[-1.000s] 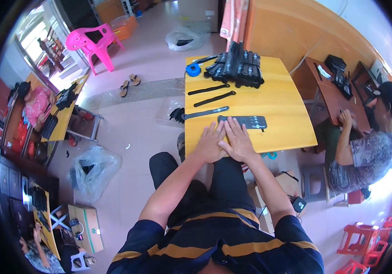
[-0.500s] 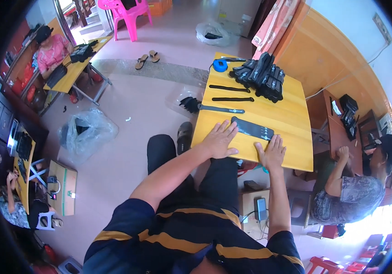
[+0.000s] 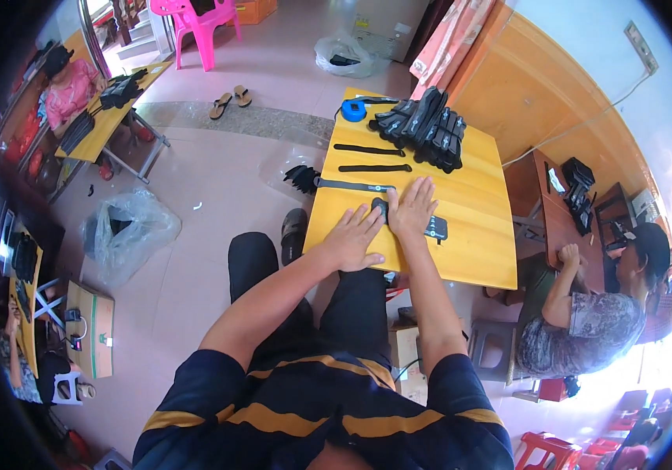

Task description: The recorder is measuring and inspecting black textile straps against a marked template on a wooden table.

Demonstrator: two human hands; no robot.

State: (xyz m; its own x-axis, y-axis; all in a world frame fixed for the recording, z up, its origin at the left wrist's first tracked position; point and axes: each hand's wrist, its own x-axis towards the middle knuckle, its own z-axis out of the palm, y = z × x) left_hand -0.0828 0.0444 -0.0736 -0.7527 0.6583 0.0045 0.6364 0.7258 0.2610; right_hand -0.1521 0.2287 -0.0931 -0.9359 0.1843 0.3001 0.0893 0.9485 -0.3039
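A flat black rectangular pouch-like piece [image 3: 437, 228] with pale print lies on the yellow table [image 3: 473, 258] before me, mostly covered by my hands. My left hand [image 3: 353, 237] lies flat at its left end, fingers stretched out. Across its middle rests my right hand [image 3: 412, 207], palm down and open, fingers pointing away from me. Just beyond them is a dark grey strap [image 3: 355, 186] with a small pale mark. Farther off lie two narrow black straps, a nearer strap [image 3: 375, 168] and a farther strap [image 3: 369, 150], roughly parallel.
Bundled black straps [image 3: 426, 129] are heaped at the table's far side, beside a blue tape-measure-like object [image 3: 354, 110]. Clear plastic bags [image 3: 132, 231] lie on the floor at left. One person [image 3: 586, 329] sits close on the right; others work at tables on the left.
My right hand has moved left from the black piece's right end onto its middle, beside my left hand. The whole view has shifted slightly.
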